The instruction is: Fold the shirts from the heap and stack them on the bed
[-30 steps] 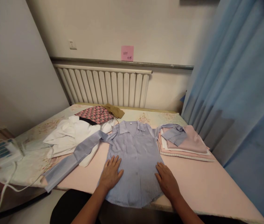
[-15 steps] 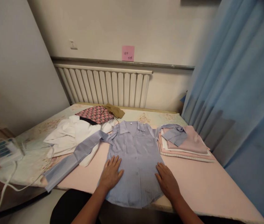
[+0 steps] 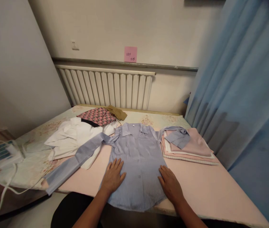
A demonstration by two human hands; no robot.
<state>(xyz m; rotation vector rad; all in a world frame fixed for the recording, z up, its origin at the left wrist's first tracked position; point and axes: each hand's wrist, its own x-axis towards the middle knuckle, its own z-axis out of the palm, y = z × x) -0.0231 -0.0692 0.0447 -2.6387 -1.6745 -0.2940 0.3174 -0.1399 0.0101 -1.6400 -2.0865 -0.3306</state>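
Observation:
A blue-grey striped shirt (image 3: 137,164) lies spread front up, collar away from me, its hem hanging over the near edge of the bed. My left hand (image 3: 112,174) rests flat and open on the shirt's left side. On its right side edge, my right hand (image 3: 171,182) lies with fingers extended, pressing on the cloth. One sleeve stretches out to the lower left, partly over white clothing (image 3: 74,137). The other sleeve bends right, its cuff lying on a stack of folded pink and white clothes (image 3: 192,144).
Behind the white clothing lie a red patterned garment (image 3: 98,116) and an olive cloth (image 3: 117,113). A white power strip (image 3: 8,154) with a cable sits at the left. A radiator (image 3: 110,88) stands behind the bed, and a blue curtain (image 3: 231,95) hangs at the right.

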